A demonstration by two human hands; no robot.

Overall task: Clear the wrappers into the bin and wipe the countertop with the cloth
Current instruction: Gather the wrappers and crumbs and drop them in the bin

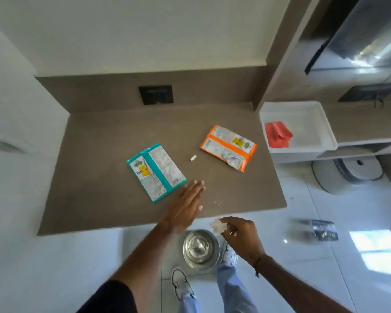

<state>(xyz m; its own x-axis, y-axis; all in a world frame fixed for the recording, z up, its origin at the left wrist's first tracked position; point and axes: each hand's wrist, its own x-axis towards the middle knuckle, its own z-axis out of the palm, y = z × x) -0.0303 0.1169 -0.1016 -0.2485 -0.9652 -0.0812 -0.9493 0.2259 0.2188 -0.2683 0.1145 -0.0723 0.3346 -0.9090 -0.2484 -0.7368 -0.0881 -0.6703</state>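
A teal wrapper (156, 171) lies flat on the brown countertop (95, 177), and an orange wrapper (229, 146) lies further right. Between them sits a small white scrap (193, 158), with a few crumbs (217, 202) near the front edge. My left hand (185, 204) rests edge-on on the counter beside the teal wrapper, fingers straight and together, holding nothing. My right hand (239, 233) hovers just off the front edge, pinched on whitish crumpled bits (217, 225). Below it on the floor stands a steel bin (200, 247). A red cloth (278, 134) lies in a white tray (325, 132).
The tray sits on a lower shelf right of the counter. A black socket plate (156, 94) is set in the backsplash. On the floor stand a round grey device (352, 172) and a dark packet (323, 229). My feet flank the bin.
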